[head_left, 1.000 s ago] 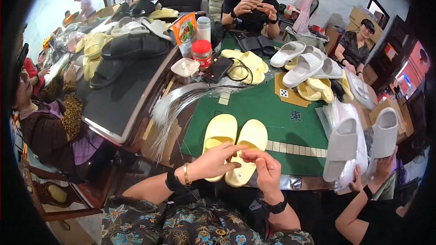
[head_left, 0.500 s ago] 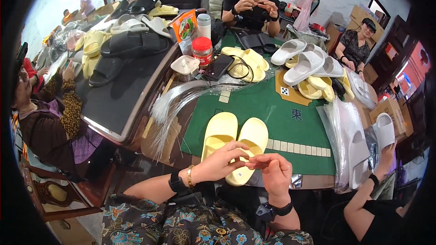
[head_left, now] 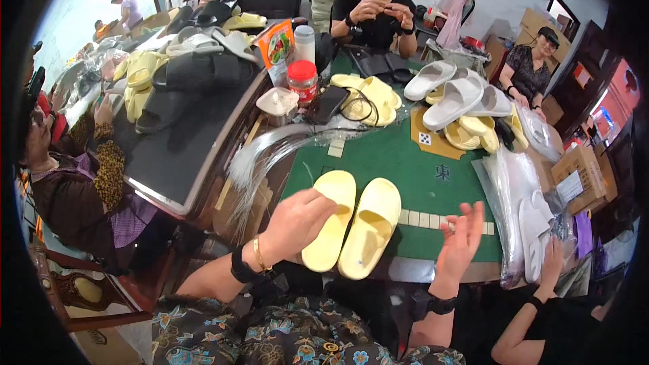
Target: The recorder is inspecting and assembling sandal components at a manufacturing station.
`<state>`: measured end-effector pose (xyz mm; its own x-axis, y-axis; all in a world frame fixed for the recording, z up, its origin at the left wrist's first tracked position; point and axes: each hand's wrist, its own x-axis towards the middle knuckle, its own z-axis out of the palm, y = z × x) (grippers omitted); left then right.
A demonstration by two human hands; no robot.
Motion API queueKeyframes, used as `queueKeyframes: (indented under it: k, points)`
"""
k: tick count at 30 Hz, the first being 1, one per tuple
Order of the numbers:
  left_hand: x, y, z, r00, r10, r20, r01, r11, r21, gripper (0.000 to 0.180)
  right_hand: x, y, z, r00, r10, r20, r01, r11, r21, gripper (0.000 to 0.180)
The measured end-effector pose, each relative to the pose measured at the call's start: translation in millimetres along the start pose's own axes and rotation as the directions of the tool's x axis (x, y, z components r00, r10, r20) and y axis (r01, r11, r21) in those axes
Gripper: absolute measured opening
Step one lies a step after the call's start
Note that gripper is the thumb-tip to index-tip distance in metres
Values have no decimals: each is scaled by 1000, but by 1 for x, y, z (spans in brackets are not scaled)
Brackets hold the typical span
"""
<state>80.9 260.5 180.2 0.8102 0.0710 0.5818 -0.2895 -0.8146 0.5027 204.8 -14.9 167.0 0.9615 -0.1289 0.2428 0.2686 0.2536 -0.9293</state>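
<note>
A pair of pale yellow slippers lies side by side on the green table mat (head_left: 378,155): a left-hand slipper (head_left: 338,186) and a right-hand slipper (head_left: 378,206), toes pointing away from me. Over the inner edge of the first, my left hand (head_left: 297,223) is raised with its fingertips pinched together. Whatever it pinches is too small or thin to make out. My right hand (head_left: 461,243) is held up to the right of the pair, fingers stretched upward and spread somewhat, palm turned inward.
Clear strands (head_left: 263,155) fan out left of the mat, near a red-lidded jar (head_left: 302,80) and a white-lidded tub (head_left: 277,101). Grey slippers (head_left: 456,103) and yellow ones are piled far right. Plastic bags (head_left: 510,209) line the right edge, beside a co-worker's hand (head_left: 551,263).
My hands, together over the slippers before, have parted: the left went left and up, the right moved right and opened. At the right, a co-worker's raised grey slipper has come down.
</note>
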Motion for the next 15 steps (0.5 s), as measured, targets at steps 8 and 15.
queueKeyframes:
  k: [8, 15]
  points:
    - [-4, 29, 8, 973, 230, 32, -232, 963, 139, 16, -65, 0, 23, 764, -43, 644, 376, 841, -389, 39]
    - [-41, 19, 20, 928, 256, 269, -275, 961, 36, 18, -91, 27, 32, 572, -91, 816, 656, 648, -388, 20]
